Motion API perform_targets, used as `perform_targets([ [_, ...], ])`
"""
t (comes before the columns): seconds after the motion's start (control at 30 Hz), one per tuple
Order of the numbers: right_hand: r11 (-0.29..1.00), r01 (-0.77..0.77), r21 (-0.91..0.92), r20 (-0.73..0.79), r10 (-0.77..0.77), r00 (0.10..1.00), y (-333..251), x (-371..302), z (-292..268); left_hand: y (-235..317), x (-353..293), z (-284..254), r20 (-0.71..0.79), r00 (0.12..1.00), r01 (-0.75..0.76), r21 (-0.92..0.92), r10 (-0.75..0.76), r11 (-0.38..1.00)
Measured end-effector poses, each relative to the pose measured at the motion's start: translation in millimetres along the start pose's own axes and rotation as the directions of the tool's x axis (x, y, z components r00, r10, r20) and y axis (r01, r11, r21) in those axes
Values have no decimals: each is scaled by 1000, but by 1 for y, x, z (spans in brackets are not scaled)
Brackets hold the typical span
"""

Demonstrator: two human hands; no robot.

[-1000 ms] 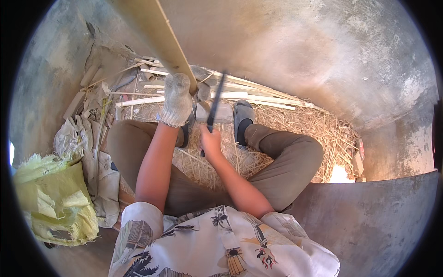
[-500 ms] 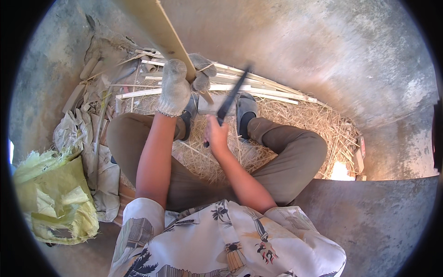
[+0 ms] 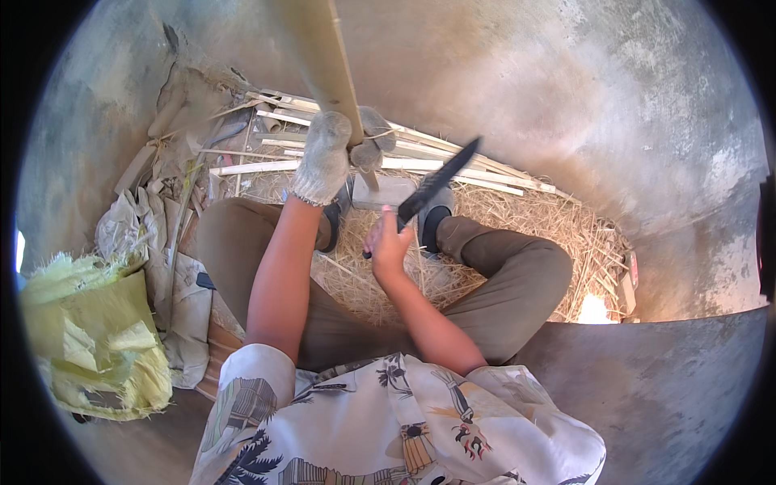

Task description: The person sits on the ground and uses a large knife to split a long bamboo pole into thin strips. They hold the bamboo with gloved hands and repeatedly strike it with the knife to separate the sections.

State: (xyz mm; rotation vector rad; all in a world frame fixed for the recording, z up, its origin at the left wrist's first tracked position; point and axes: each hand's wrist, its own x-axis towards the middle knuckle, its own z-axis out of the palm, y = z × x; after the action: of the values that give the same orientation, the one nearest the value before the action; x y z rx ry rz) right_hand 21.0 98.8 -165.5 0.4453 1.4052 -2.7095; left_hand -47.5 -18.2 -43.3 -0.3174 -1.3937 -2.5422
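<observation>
You have one pale pole (image 3: 327,56) slanting from the top edge of the frame down to the centre, its narrow lower end over a single grey block (image 3: 392,191); whether it touches, you cannot tell from this angle. Your gloved left hand (image 3: 339,145) has its fingers clamped around the pole, hiding a stretch of it. Your bare right hand (image 3: 390,245), in the middle of the frame, has its fingers closed on the handle of one knife (image 3: 440,179). The dark blade points to the upper right, clear of the pole, and covers part of one of your two grey shoes (image 3: 443,204), which flank the block.

Behind your hands, several pale strips (image 3: 259,167) cross the upper middle; they overlap too much for an exact count. Straw (image 3: 558,234) covers the floor around your feet and to the right. One torn yellow sack (image 3: 105,331) sits at lower left, next to crumpled pale cloth (image 3: 190,323). A stained grey wall (image 3: 525,97) curves across the top.
</observation>
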Motion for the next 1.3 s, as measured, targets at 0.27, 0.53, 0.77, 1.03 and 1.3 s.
perform_targets([
  [0.27, 829, -515, -216, 32, 534, 845, -7, 6, -1, -15, 9, -20, 38, 999, 8, 101, -12, 995],
  [0.53, 888, -390, -241, 37, 410, 911, -5, 7, -6, 1, 3, 3, 40, 999, -39, 63, 36, 997],
  [0.77, 821, -473, -320, 44, 512, 858, -20, 17, -13, 6, 6, -6, 81, 996, 20, 66, -25, 998],
  [1.03, 848, -518, -107, 153, 529, 834, -9, 3, -7, 15, 5, 3, 142, 989, 33, 41, -38, 999],
  [1.3, 792, -559, -247, 192, 605, 773, -21, 7, -5, 19, 11, -9, 113, 993, -49, 62, 41, 997],
])
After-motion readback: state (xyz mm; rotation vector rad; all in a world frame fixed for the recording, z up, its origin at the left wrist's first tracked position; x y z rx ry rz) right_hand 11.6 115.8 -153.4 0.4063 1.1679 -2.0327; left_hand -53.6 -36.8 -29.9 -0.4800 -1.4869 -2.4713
